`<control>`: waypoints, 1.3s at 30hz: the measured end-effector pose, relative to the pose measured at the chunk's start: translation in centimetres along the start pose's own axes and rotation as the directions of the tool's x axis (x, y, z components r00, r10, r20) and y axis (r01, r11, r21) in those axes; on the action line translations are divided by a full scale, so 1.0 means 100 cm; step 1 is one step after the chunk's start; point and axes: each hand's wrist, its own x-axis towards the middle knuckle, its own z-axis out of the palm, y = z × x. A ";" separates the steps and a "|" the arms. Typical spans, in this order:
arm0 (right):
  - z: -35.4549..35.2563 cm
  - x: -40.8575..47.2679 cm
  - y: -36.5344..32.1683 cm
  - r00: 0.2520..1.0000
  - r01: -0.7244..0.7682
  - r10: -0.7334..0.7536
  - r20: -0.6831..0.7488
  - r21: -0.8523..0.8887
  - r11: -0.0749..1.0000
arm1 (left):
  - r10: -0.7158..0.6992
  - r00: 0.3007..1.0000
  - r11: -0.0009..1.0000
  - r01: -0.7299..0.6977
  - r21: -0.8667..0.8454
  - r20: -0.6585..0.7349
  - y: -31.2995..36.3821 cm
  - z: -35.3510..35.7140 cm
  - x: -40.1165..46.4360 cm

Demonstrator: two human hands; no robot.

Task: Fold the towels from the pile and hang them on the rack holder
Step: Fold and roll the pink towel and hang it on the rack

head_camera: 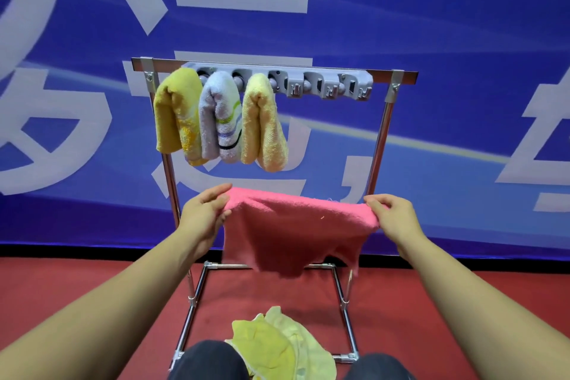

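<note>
Up in the air before the rack, the pink towel is stretched between both hands, its top edge running nearly level from one to the other while the rest hangs down with a ragged lower edge. Its left top corner is pinched by the left hand, thumb on top and the other fingers curled beneath the cloth, so the towel passes between thumb and fingers. Its right top corner is held by the right hand, whose fingers curl over the edge; the corner lies under the fingertips, and I cannot tell where the thumb sits. Behind and above, three folded towels hang side by side at the left end of the grey holder on the top bar: a yellow towel, a lilac striped towel and a pale orange towel, each touching its neighbour. Low in view, the pile of pale yellow towels lies on the red floor inside the rack's base, just by the person's knees.
</note>
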 end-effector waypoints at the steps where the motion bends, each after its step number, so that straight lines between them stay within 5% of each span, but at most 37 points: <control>1: 0.000 0.002 -0.001 1.000 0.021 -0.020 0.012 -0.045 0.999 | -0.028 0.999 0.999 0.029 -0.016 0.029 0.001 0.000 0.000; 4: 0.002 0.007 -0.005 0.999 -0.022 0.025 0.045 -0.064 0.998 | -0.098 0.991 0.993 0.104 -0.056 0.095 0.005 0.000 -0.003; 10: 0.003 0.011 -0.009 0.955 -0.183 0.132 0.265 0.178 0.967 | -0.111 0.993 0.982 0.116 -0.146 0.044 0.010 -0.003 -0.008; 16: 0.001 0.016 -0.004 0.959 0.085 -0.001 0.282 -0.289 0.953 | -0.097 0.992 0.983 0.107 -0.148 0.074 0.010 -0.007 -0.006; 19: 0.002 0.019 0.002 0.954 0.111 0.012 0.300 -0.389 0.914 | -0.124 0.987 0.984 0.136 -0.116 0.105 0.008 -0.013 -0.004; 21: 0.003 0.016 0.005 0.956 0.059 0.039 0.291 -0.323 0.945 | -0.133 0.986 0.984 0.143 -0.101 0.105 0.006 -0.015 -0.002; 25: 0.012 0.008 0.009 0.933 -0.214 0.178 0.312 0.084 0.973 | -0.137 0.983 0.985 0.148 -0.084 0.122 0.003 -0.012 -0.004; 28: 0.015 0.012 0.016 0.956 -0.216 0.168 0.239 0.194 0.957 | -0.120 0.986 0.983 0.134 -0.123 0.114 0.002 -0.009 -0.005; 32: 0.008 0.018 0.019 0.970 -0.122 0.108 0.217 0.050 0.991 | -0.053 0.997 0.986 0.062 -0.152 0.058 0.005 -0.010 -0.001; 39: -0.004 0.022 0.010 0.912 0.024 0.088 0.401 -0.267 0.963 | 0.111 0.994 0.961 -0.112 0.253 0.021 0.005 -0.020 0.015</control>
